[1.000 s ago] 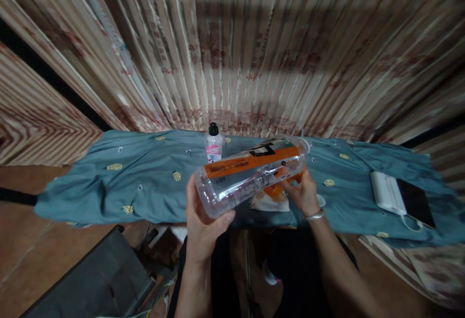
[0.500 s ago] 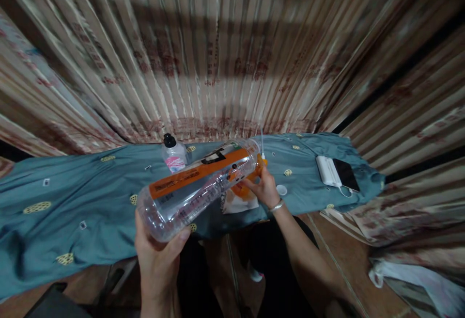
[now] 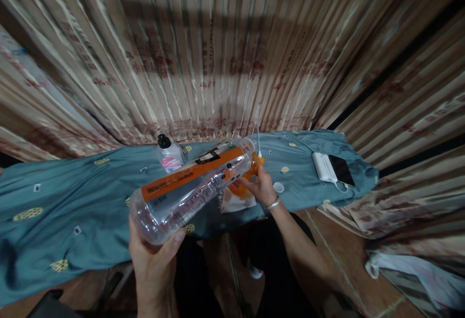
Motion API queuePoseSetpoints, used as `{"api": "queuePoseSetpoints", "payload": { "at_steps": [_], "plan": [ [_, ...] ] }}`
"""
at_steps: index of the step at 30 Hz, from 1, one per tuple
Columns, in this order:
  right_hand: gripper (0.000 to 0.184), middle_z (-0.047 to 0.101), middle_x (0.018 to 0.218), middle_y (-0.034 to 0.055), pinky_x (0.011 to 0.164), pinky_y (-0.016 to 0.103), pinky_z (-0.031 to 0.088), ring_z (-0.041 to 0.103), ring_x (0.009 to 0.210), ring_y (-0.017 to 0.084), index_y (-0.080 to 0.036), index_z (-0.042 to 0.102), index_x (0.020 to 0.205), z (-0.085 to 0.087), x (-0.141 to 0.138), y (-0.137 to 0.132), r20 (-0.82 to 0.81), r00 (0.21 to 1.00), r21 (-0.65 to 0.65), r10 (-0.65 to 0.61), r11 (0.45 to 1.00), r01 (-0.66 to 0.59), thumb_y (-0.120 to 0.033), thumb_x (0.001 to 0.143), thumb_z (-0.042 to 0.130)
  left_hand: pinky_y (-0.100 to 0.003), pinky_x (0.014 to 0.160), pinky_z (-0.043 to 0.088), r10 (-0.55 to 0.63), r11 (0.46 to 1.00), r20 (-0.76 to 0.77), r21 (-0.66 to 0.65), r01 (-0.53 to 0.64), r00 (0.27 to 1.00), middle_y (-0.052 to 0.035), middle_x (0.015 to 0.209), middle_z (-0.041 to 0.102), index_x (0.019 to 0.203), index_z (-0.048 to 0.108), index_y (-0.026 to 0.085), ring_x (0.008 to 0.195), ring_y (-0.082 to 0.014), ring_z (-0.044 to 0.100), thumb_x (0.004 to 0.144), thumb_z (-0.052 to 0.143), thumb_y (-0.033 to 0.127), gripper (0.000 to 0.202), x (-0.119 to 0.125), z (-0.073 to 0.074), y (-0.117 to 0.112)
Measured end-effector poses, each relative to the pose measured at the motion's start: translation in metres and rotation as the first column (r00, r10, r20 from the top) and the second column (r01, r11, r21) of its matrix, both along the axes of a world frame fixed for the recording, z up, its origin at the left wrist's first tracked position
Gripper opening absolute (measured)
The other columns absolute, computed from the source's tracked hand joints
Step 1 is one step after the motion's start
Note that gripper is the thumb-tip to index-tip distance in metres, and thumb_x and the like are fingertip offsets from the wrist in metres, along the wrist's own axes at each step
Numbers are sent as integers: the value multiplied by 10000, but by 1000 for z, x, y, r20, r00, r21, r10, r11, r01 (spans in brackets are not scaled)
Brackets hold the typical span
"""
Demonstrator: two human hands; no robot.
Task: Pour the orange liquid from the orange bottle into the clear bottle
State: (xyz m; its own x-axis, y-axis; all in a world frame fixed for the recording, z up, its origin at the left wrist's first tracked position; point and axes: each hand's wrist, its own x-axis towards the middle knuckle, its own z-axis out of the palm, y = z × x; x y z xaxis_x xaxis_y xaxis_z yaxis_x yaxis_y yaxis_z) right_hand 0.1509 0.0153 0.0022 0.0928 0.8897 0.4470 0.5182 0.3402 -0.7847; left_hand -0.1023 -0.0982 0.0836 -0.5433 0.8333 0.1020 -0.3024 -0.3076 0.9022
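A large clear plastic bottle (image 3: 181, 197) with an orange label lies tilted across the view, its neck up and to the right. My left hand (image 3: 154, 255) is closed around its base. My right hand (image 3: 263, 184) is closed on an orange translucent container (image 3: 250, 175) by the bottle's neck. The bottle hides much of this container, and I cannot tell whether the two touch. Below it, a white and orange packet (image 3: 238, 204) lies on the cloth. A small clear bottle (image 3: 170, 157) with a black cap and pink label stands behind the large bottle.
A teal patterned cloth (image 3: 90, 187) covers the narrow table. A white round cap (image 3: 278, 187) lies right of my right hand. Farther right are a white power bank (image 3: 324, 166) and a black phone (image 3: 341, 170) joined by a cable. Pleated curtains (image 3: 225, 80) hang behind.
The whole view has shifted slightly, so things appear a little farther left. Both hands keep their grips, and the large bottle stays at about the same tilt.
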Motion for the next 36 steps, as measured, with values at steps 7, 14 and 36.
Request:
{"api": "queuePoseSetpoints", "payload": {
  "at_steps": [7,14,36],
  "plan": [
    [675,780,1128,98,858,430,657,777,969,293,-235,583,1332,-3,1,2,-14,999,39,35,999,-34,-619,823,805,-487,961,594,-11,1000,-41,18,12,999,-91,1156,737,1207,731,259,1040,-313,716,482,1024,358,788,0,-1,1],
    [684,771,1155,112,881,442,651,779,998,311,-230,573,1344,-6,2,3,12,999,65,30,997,-31,-585,820,832,-506,968,600,5,1000,-90,-4,-6,996,-85,1190,740,1180,741,271,1039,-313,724,487,1022,426,763,-1,0,1],
    [719,782,1162,106,900,448,651,780,1008,311,-241,579,1342,-1,0,1,17,1000,25,13,1000,-13,-609,789,854,-514,939,611,-3,1000,-166,1,4,986,-117,1244,740,1204,728,257,1033,-330,734,544,989,487,746,1,4,0]
  ]
}}
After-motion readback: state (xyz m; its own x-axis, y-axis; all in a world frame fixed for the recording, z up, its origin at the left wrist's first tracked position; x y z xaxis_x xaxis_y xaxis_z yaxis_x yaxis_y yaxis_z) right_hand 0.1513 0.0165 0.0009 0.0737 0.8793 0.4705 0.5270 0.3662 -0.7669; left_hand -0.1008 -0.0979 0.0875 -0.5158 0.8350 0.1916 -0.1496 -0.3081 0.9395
